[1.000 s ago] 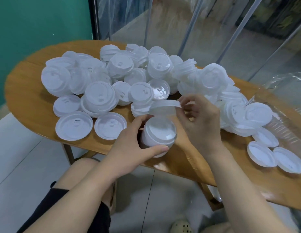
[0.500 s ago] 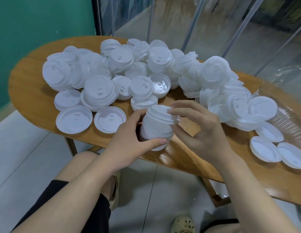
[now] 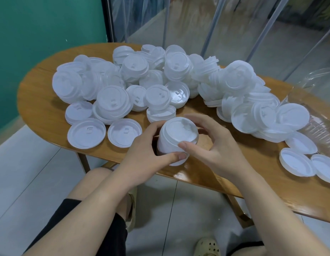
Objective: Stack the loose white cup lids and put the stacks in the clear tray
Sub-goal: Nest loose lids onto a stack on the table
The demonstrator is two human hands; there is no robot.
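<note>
One more lid now sits on the stack of lids (image 3: 174, 139), which both hands grasp at the near table edge.
The left hand (image 3: 147, 152) wraps its side; the right hand (image 3: 214, 145), a second ago carrying that lid, pinches the rim. Loose lids (image 3: 112, 102) crowd the wooden table (image 3: 40, 108); the clear tray (image 3: 315, 111) waits far right, partly covered.

Soft even daylight; glare on table (image 3: 188, 174) edge; wide-angle bending at borders
</note>
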